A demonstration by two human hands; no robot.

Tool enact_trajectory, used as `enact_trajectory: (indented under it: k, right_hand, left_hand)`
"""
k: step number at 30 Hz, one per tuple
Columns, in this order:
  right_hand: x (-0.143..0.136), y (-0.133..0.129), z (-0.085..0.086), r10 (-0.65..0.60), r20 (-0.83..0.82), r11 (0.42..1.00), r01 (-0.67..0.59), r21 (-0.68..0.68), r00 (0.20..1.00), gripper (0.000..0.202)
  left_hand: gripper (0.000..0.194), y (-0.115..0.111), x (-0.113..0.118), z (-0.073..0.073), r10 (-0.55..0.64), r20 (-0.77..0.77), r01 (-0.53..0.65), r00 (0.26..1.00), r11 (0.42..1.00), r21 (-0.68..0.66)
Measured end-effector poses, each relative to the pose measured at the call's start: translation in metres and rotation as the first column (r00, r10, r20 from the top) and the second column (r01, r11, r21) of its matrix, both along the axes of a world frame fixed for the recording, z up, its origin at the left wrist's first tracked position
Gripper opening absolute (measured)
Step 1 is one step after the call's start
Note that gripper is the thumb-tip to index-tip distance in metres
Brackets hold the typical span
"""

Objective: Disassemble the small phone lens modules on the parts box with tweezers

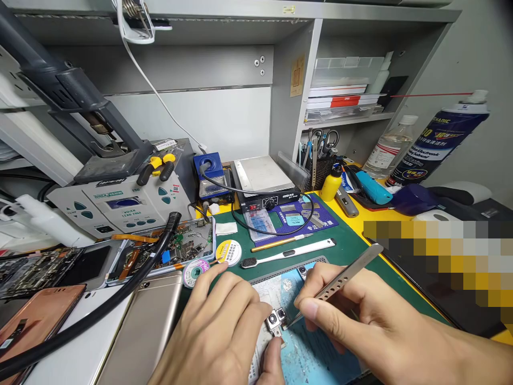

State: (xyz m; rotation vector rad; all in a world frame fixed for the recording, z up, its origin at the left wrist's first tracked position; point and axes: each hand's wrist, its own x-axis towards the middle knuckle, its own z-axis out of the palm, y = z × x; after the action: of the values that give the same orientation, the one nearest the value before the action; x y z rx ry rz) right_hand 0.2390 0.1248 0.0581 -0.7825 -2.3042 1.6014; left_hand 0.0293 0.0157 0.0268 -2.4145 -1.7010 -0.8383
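in the head view, a small camera module (274, 318) sits between the person's two hands, over a blue work mat (310, 347) that lies on a green mat (344, 232). the right hand (340, 302) grips metal tweezers (347, 278) between thumb and fingers, their tips down just beside the module's right edge; whether they touch it cannot be told. the left hand (218, 326) is bent, with its index fingertip at the module's left side and its thumb below; whether these fingers pinch the part or merely brace it is hidden.

the likeliest trouble is a slip: if the tips skid off so small a part, they could scratch a lens or nick whatever lies beneath. pressing too hard from the right might also tip the module or shove it out from under the left fingertip, as its hold looks slight. the left hand screens some of the work, so a misjudged angle could go unnoticed. a second small camera part (302, 271) lies near the right fingers and could be knocked by a careless knuckle.
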Motion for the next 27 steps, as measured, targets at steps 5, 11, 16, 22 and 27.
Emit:
enact_trajectory:
  k: [5,11,16,22,27]
  right_hand:
    - [-0.0007,-0.0005,-0.0004,0.001,-0.019,1.000,-0.001,-0.021,1.000,0.026]
    - [-0.0024,-0.0015,-0.0025,0.046,-0.045,0.995,-0.042,0.089,0.998,0.028]
    - [-0.0033,-0.0023,-0.0017,0.062,-0.093,0.980,-0.043,0.193,0.994,0.019]
    - [-0.0032,-0.0042,-0.0008,0.059,-0.087,0.975,-0.039,0.216,0.994,0.020]
    - [-0.0040,-0.0032,0.0008,0.061,-0.102,0.973,-0.037,0.228,0.993,0.020]
  left_hand:
    - [0.008,-0.0013,0.0005,-0.0007,-0.003,0.001,0.003,1.000,1.000,-0.004]
    - [0.011,0.0000,0.0023,-0.0016,-0.001,0.021,0.000,1.000,1.000,0.025]
    - [0.011,0.0013,0.0028,-0.0026,-0.019,-0.003,0.019,1.000,0.999,0.051]
    - [0.013,0.0011,0.0044,-0.0042,-0.014,-0.007,0.014,1.000,0.997,0.073]
    - [0.014,-0.0005,0.0042,-0.0042,-0.023,-0.010,0.023,1.000,0.997,0.067]
